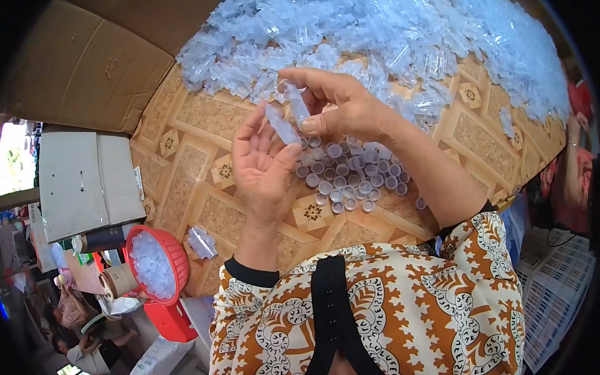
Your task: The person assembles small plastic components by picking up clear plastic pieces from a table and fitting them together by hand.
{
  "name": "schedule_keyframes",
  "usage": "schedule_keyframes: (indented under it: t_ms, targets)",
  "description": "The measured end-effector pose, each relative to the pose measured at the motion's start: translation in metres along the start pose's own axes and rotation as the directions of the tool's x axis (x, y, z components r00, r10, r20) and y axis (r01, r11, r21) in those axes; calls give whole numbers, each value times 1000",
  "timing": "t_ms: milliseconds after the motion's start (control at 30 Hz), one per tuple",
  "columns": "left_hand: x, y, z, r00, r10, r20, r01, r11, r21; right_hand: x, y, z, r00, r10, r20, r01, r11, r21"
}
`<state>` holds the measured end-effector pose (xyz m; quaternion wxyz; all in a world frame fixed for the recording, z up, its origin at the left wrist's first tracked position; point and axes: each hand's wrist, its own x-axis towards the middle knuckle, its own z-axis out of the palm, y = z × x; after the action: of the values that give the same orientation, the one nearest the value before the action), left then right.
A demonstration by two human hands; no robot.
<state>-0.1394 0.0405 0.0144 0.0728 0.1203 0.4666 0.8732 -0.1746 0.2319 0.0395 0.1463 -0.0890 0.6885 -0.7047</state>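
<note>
Clear plastic is everywhere on this patterned table (201, 177): a great heap of clear tubes (385, 32) banks along its far side, and just nearer than the heap sits a cluster of small upright tubes (350, 176), open mouths up, packed side by side. Over that cluster the person works. The right hand (339, 106) pinches one clear tube (296, 105) between thumb and forefinger, tip angled down toward the left; the left hand (261, 163) lies palm up with fingers loosely spread and curled, a second clear tube (280, 125) resting across its fingertips, held lightly rather than clamped. The two pieces sit just beside each other, and I cannot tell whether they touch. To my eye the step calls for lining up the two axes before pressing, keeping the pinch near the end so the thin wall does not buckle, and working low over the cluster so a slip drops among the standing ones. Left of the cluster, near the table edge, lies a small clear bag of parts (202, 242); beyond that edge stands a red basket (158, 262) of pale pieces, with a flat grey-white box (89, 180) behind it and a large brown cardboard carton (86, 67) further back. Right of the cluster, off the table, lie white sheets printed with blue grids (557, 296).
</note>
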Motion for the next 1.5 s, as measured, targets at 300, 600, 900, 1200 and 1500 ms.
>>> schedule_keyframes:
  t_ms: [300, 600, 900, 1200, 1500]
  targets:
    - [3, 4, -6, 999, 35, -5, -35, 999, 41, 2, -7, 10, 992, -49, 113, 42, 997, 65]
    - [1, 9, -2, 1000, 19, 7, -19, 998, 51, 5, -2, 8, 994, -70, 81, 73, 997, -35]
    - [2, 11, 2, 998, -43, 39, 42, 998, 45, 3, 0, 9, 985, -166, 55, 172, 978, -121]
    - [1, 8, -1, 999, -16, 38, 12, 994, 112, 3, 0, 9, 995, -76, 68, 68, 992, 107]
    - [0, 10, 3, 997, 17, 71, -24, 994, 103, 1, -1, 8, 991, -126, 44, 127, 992, -19]
